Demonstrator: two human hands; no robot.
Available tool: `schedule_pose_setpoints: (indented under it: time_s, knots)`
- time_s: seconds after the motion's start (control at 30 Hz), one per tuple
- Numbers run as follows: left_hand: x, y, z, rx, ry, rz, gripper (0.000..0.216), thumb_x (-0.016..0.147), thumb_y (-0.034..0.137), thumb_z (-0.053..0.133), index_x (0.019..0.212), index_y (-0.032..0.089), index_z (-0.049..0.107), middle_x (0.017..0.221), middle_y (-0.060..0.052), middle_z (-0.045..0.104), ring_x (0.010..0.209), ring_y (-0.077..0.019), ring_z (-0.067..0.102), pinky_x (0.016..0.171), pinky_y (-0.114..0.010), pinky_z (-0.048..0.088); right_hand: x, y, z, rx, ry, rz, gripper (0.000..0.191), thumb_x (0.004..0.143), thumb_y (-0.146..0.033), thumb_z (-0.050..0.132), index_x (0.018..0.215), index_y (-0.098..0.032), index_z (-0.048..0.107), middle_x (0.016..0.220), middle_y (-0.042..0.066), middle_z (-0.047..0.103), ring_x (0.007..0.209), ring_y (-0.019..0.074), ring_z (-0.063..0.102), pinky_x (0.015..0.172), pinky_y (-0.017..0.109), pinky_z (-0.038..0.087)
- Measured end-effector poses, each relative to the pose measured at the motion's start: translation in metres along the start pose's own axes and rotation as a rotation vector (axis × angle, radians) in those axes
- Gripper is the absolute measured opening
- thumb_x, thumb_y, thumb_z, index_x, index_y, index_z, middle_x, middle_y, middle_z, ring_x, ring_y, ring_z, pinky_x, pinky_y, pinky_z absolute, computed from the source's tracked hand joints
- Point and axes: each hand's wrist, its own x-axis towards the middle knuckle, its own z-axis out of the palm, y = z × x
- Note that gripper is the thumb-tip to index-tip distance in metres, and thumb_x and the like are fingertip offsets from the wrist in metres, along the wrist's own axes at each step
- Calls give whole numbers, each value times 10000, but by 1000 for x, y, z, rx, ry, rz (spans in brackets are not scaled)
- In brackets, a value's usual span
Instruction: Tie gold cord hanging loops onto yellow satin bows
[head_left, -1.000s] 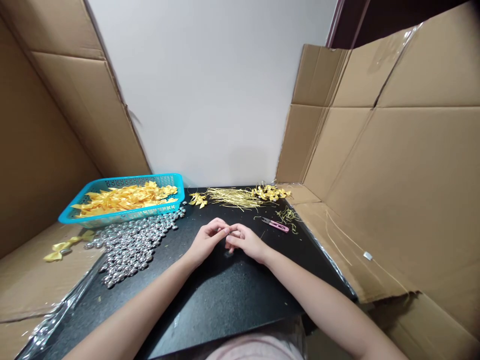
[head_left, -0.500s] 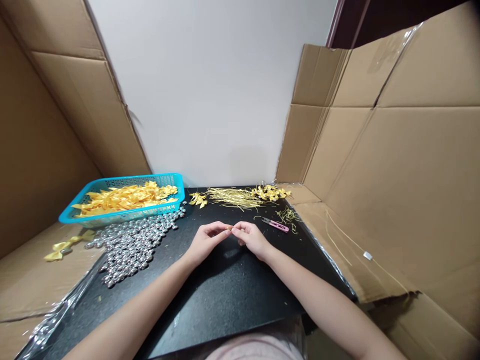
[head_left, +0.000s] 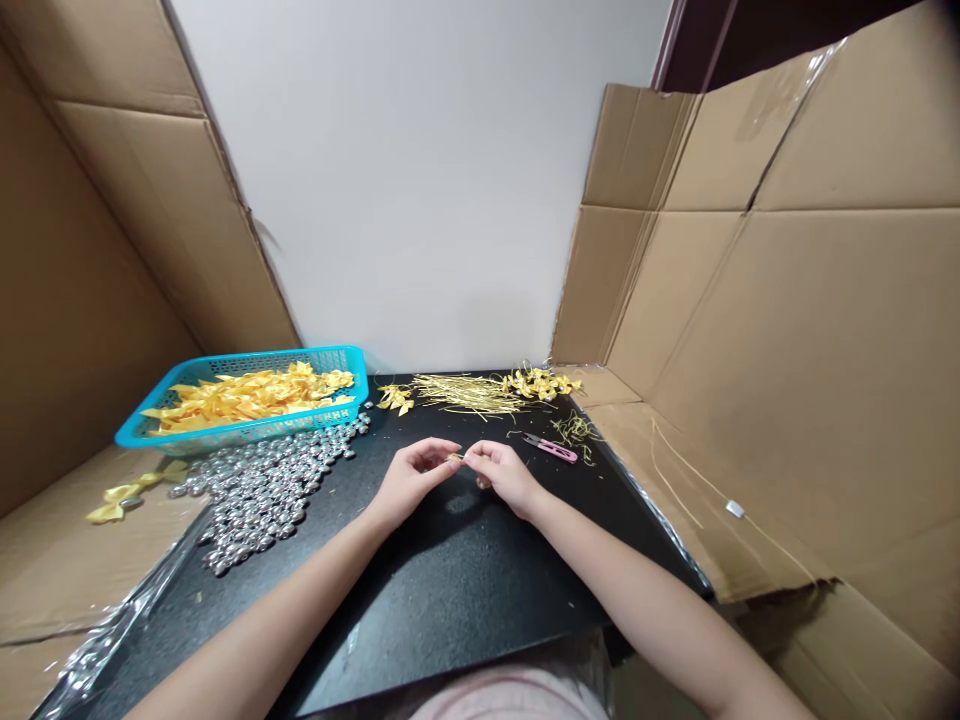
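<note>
Over the middle of the black table my left hand and my right hand meet almost fingertip to fingertip. Both are closed in a pinch. Between them shows a short, thin bit of gold cord; most of what they grip is hidden by the fingers. Beyond the hands lies a pile of straight gold cords. Finished-looking yellow bows with cord are heaped at its right end, and a smaller group of yellow bows sits at its left. Pink thread snips rest right of my right hand.
At the left, a turquoise basket holds many yellow ribbon bows. Silver beads spread in front of it. Cord scraps lie behind the snips. Cardboard panels stand at both sides, with a white wall behind.
The fingertips have drawn slightly apart, and a thin bit of cord now shows between them. Both hands stay in nearly the same place; everything on the table lies as before.
</note>
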Motion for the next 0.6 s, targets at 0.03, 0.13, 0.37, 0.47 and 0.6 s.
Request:
schedule_pose_setpoints:
  time_s: [0.03,0.13,0.37,0.47,0.6]
  knots:
    - [0,0,0,6,9,8,316,674,404,752,871,163,701,726,-37,710,655,-165,636,635,-261,488,0,0,0,2,1,1,359,651,-490,721,687,-166,570,502,-88,445,444,56,370,485,225,292]
    - [0,1,-1,45,37,37,278,681,401,744,806,161,681,693,-23,687,618,-150,610,597,-245,470,0,1,-1,5,2,2,363,648,-496,722,692,-168,572,507,-87,448,445,55,368,480,223,287]
    - [-2,5,-2,198,93,130,188,708,354,722,734,168,731,625,-6,658,568,-135,528,553,-238,411,0,0,-1,5,-1,-2,339,661,-479,716,689,-171,576,499,-86,432,442,58,359,482,228,294]
    - [-4,8,-2,237,99,162,166,725,336,701,735,176,746,606,0,656,562,-138,519,566,-245,410,1,0,-2,2,-1,-2,335,660,-475,717,687,-172,577,495,-87,429,443,58,354,481,226,286]
    - [-4,9,-3,263,85,196,146,736,318,691,742,190,760,621,-7,675,582,-146,535,594,-254,415,1,0,-2,-3,2,0,331,659,-470,714,681,-171,575,497,-87,426,441,57,353,478,225,287]
